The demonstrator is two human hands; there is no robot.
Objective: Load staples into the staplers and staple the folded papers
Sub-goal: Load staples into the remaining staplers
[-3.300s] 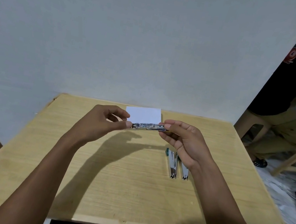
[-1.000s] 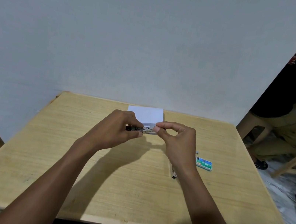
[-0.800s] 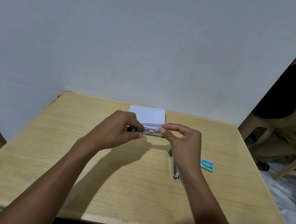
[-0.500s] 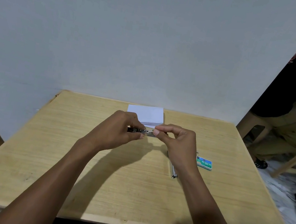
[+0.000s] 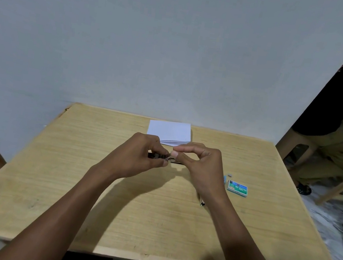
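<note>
The stapler (image 5: 154, 155) was held in the air just over the table (image 5: 68, 181), between the two hands and in front of the folded paper (image 5: 169, 129); its long axis ran left to right across the view, roughly level. The left hand (image 5: 137, 156) gripped the dark left end, fingers curled round the body with the thumb on the near side. The shiny right end pointed straight at the right hand (image 5: 203, 166), which met it with thumb and forefinger closed in a narrow pinch and the other fingers fanned loosely above. Whether that pinch held the stapler's top arm or a strip of staples was too small to tell.

By my reading the loading step was in hand. Staples would have to travel along that left-to-right axis, so the right hand was the one placed to feed or close, while the left only had to keep the body from turning.

The box of staples (image 5: 237, 188) lay on the table to the right, nearer the right hand and well apart from the left, with a small loose piece (image 5: 230, 174) just beyond it. A second stapler (image 5: 202, 202) lay under the right wrist with only its tip showing; the paper lay flat near the far edge, not yet stapled as far as could be seen.
</note>
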